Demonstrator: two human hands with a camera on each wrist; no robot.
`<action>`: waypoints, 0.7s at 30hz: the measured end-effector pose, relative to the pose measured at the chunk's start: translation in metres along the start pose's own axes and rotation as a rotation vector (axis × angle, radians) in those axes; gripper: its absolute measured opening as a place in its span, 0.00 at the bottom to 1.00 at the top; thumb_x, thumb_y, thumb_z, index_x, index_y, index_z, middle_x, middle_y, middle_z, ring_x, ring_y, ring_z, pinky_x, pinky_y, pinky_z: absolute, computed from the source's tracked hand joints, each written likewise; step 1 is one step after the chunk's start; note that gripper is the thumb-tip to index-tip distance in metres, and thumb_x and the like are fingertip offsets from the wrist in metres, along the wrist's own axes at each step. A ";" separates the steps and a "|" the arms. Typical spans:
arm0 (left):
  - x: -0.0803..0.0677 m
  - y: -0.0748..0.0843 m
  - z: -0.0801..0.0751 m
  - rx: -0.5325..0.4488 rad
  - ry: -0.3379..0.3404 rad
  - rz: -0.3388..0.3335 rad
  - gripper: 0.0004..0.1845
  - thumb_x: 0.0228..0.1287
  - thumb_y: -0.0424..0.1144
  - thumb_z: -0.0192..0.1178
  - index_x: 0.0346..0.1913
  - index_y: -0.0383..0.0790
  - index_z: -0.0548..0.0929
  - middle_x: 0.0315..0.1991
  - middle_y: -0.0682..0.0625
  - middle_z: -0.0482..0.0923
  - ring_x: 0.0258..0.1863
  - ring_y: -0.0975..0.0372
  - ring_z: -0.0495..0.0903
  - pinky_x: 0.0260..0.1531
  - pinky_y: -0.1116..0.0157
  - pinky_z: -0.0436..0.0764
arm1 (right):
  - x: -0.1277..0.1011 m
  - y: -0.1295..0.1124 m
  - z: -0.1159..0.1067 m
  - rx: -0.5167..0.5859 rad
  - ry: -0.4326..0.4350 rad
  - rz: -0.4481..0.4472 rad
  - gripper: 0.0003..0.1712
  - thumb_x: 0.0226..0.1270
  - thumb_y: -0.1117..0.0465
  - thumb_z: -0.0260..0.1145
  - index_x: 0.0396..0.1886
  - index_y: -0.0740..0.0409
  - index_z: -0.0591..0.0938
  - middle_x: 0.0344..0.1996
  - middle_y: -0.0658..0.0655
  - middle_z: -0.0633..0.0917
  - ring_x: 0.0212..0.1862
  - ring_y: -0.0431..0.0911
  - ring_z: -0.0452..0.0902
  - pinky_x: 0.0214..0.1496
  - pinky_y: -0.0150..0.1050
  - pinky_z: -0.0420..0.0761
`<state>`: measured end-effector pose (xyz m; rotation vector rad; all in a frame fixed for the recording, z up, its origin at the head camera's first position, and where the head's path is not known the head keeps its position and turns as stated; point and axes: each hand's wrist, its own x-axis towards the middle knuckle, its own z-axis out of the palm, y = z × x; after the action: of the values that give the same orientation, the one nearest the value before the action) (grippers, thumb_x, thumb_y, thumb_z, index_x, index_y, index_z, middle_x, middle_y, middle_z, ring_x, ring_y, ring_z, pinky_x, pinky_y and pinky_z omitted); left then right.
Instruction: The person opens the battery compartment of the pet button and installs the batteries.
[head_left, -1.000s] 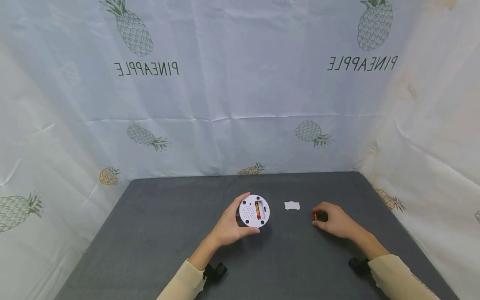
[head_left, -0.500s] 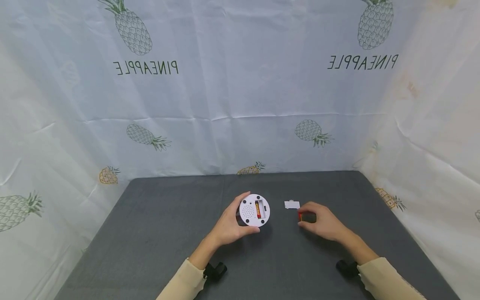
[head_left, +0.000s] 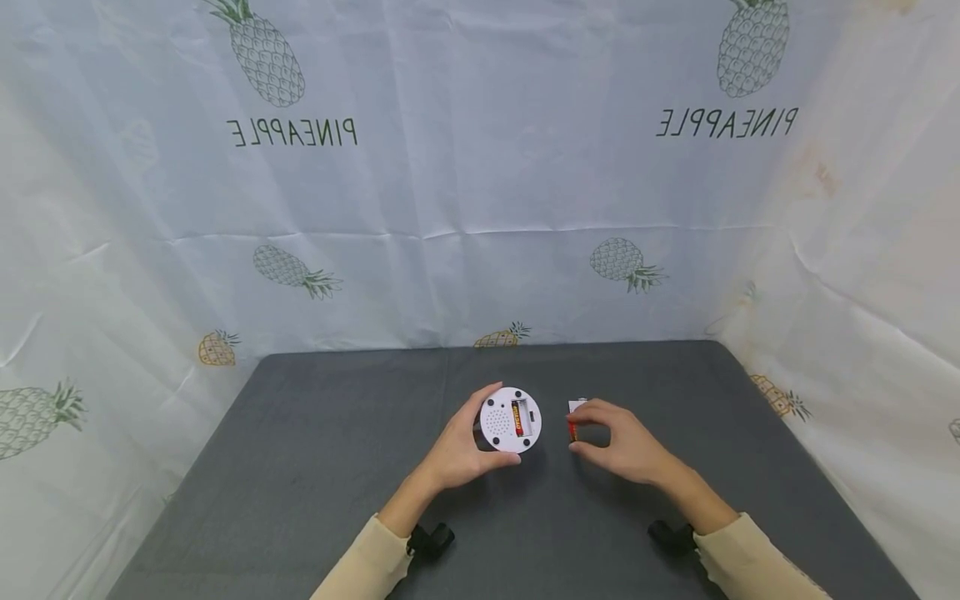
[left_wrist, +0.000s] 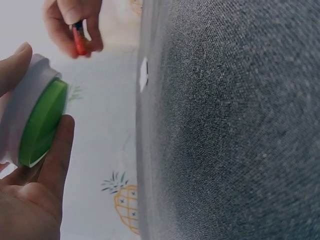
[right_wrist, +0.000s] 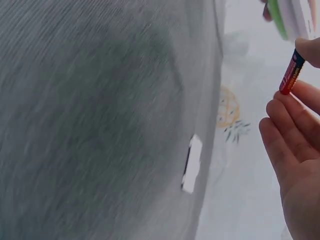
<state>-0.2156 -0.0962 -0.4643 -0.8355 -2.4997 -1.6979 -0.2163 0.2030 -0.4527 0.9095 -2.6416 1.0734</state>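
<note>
My left hand (head_left: 456,450) grips a round white device (head_left: 511,420) with a green face (left_wrist: 42,122), back side up. Its open battery bay holds one red battery (head_left: 516,419). My right hand (head_left: 618,442) pinches a second red and black battery (head_left: 572,431) (right_wrist: 291,73) (left_wrist: 78,39) between thumb and fingers, just right of the device and above the table. The small white battery cover (head_left: 577,406) (right_wrist: 191,163) (left_wrist: 144,75) lies flat on the grey table (head_left: 315,450), partly hidden behind my right fingers in the head view.
White pineapple-print cloth (head_left: 465,167) walls in the table at the back and both sides. Black wrist straps (head_left: 429,540) show on both cream sleeves.
My right hand has lifted the battery and carried it left, from the table's right part to just beside the device. The left hand and device have stayed in place.
</note>
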 end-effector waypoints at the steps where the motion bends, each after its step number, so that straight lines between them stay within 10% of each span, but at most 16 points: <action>1: 0.000 0.000 0.000 0.001 -0.001 0.000 0.55 0.50 0.42 0.82 0.79 0.55 0.59 0.62 0.54 0.71 0.49 0.60 0.79 0.44 0.65 0.83 | 0.001 -0.003 0.001 0.000 0.004 0.000 0.23 0.60 0.60 0.78 0.55 0.56 0.86 0.50 0.47 0.84 0.56 0.51 0.81 0.57 0.58 0.78; 21: 0.000 -0.002 0.001 -0.025 -0.008 0.025 0.54 0.52 0.41 0.80 0.79 0.54 0.58 0.62 0.52 0.71 0.49 0.60 0.80 0.43 0.64 0.83 | 0.020 -0.039 0.016 -0.007 0.105 -0.194 0.25 0.57 0.62 0.80 0.56 0.57 0.85 0.54 0.51 0.82 0.57 0.48 0.78 0.54 0.57 0.79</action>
<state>-0.2162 -0.0963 -0.4665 -0.8735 -2.4675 -1.7252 -0.2077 0.1608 -0.4343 1.0521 -2.4143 1.0341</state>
